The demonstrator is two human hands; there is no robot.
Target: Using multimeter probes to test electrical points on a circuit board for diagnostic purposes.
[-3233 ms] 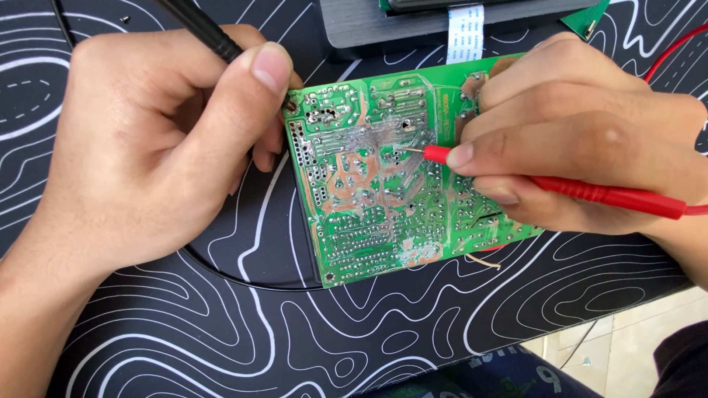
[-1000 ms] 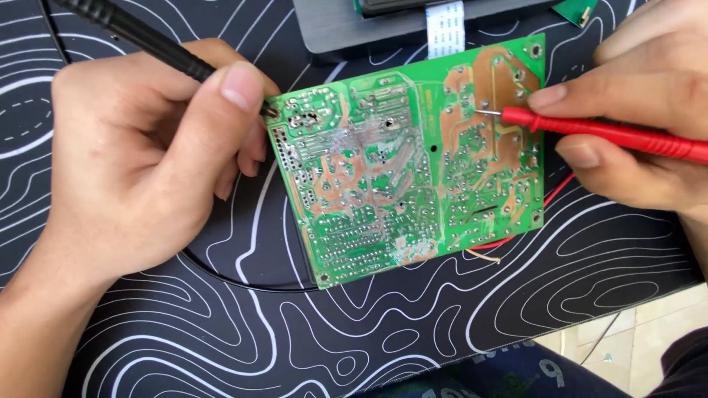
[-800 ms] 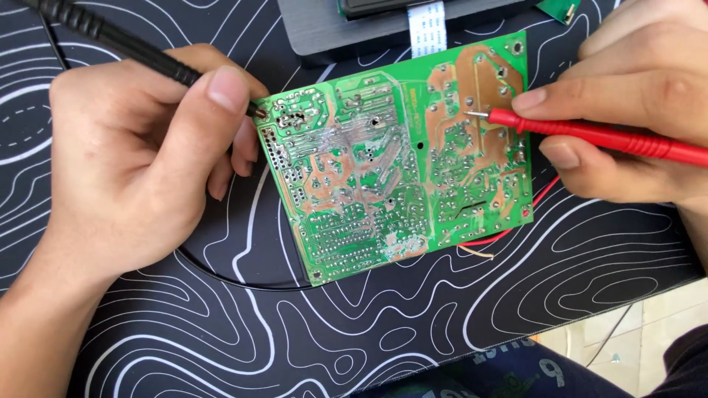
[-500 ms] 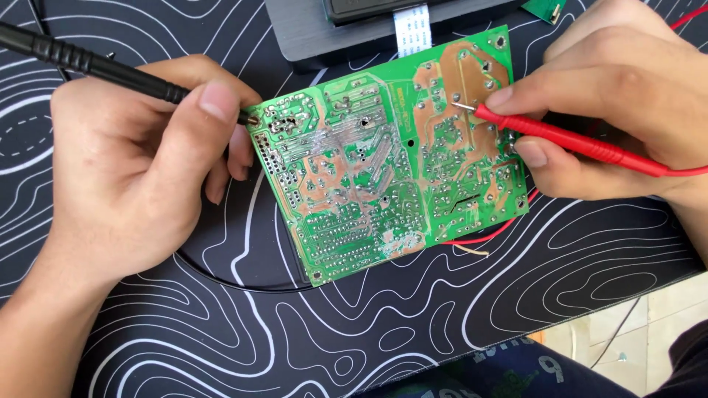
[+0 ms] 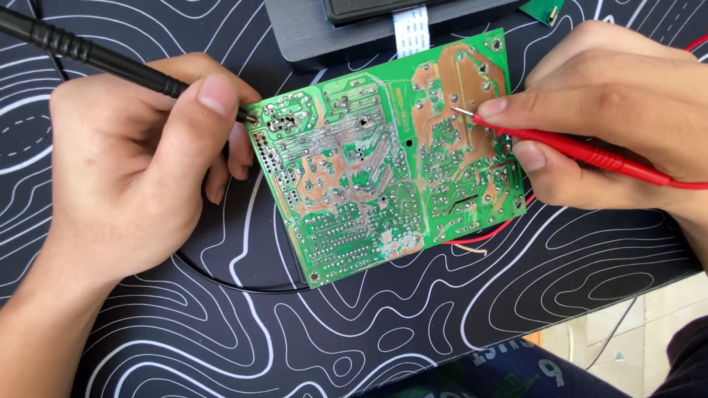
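Note:
A green circuit board (image 5: 369, 177) lies solder side up on a black mat (image 5: 354, 324) with white wavy lines. My left hand (image 5: 140, 169) grips a black test probe (image 5: 88, 53), whose tip rests at the board's upper left corner. My right hand (image 5: 612, 118) pinches a red test probe (image 5: 582, 149); its metal tip touches a solder point in the board's upper right area. Thin red wires (image 5: 487, 234) stick out from under the board's lower right edge.
A dark grey device (image 5: 317, 33) with a white ribbon cable (image 5: 411, 29) sits just behind the board. A small green board piece (image 5: 544, 10) lies at the top right. The mat's front edge runs along the lower right, with tiled floor (image 5: 634, 332) below.
The view has shifted, so the board sits further left and higher. The red probe tip stays on the upper right copper area, moved slightly. The black probe stays at the upper left corner.

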